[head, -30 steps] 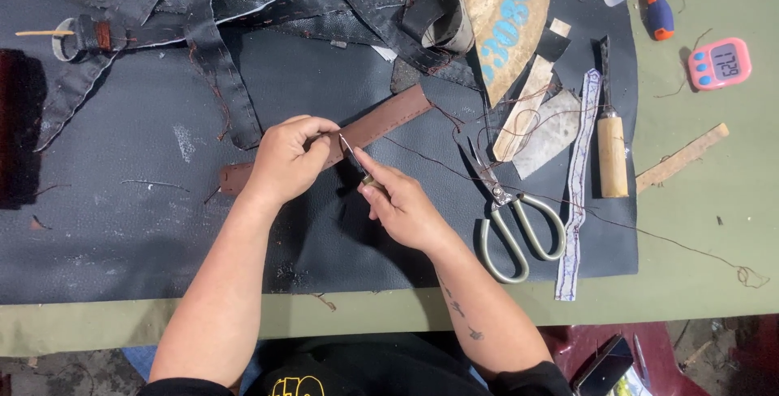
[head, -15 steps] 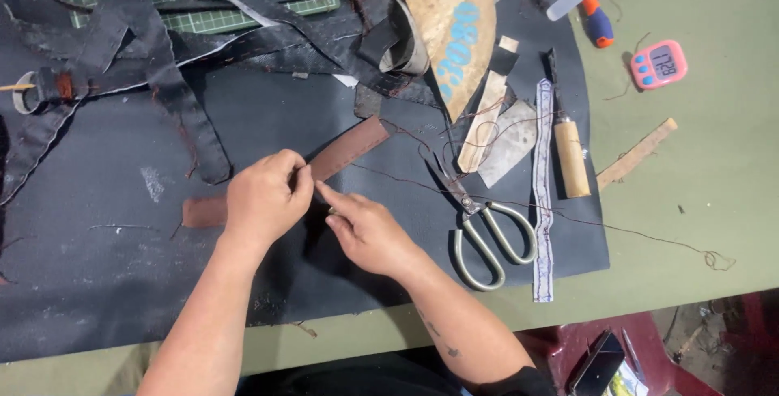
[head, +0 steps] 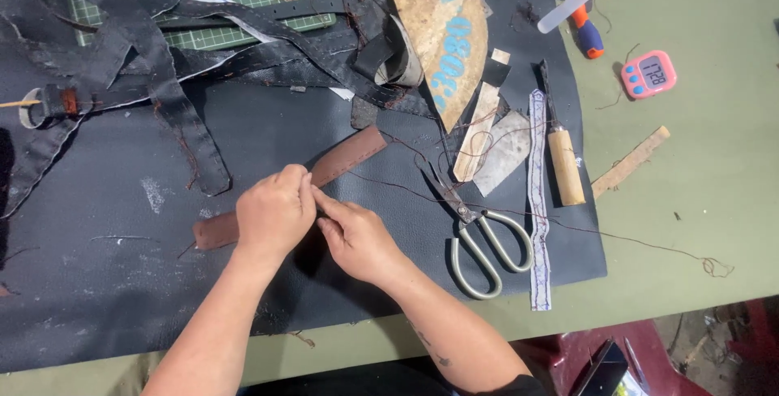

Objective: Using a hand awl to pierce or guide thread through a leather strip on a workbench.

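Brown leather strap (head: 341, 162), flat, narrow, stitched edges

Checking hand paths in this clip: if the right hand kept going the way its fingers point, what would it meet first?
The right hand points up-left, fingertips already at the left hand on the brown leather strip; it likely meets those fingers first.

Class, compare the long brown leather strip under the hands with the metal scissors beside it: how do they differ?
The brown leather strip is flat, soft-looking and held by both the left hand and right hand; the metal scissors are pale, looped-handled and untouched. Both lie on the dark leather sheet.
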